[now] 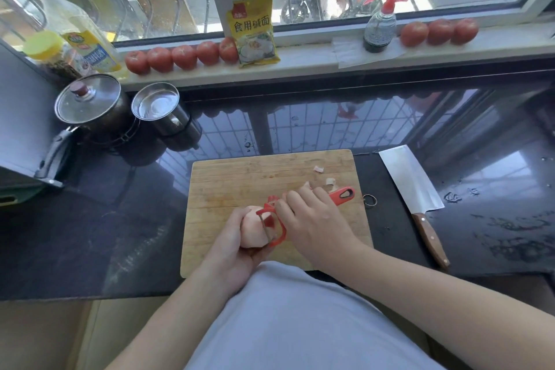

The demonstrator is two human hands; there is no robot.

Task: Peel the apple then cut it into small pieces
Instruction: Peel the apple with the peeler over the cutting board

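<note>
I have the apple (251,230) low in the middle of the frame, over the near edge of the board (228,177). My left hand (232,246) cups it from below, fingers curled round it. My right hand (312,219) is closed on the red peeler (274,224), blade laid on the apple's right flank.

To peel well I'd keep strokes short and light, turn the apple a little after each one, and keep the left fingers out of the blade's path.

Most visible flesh looks pale, so peeling seems well along, but the underside and the side facing my palm are hidden. I cannot tell whether skin remains there. The cleaver (411,186) lies on the bench, right of the board.
</note>
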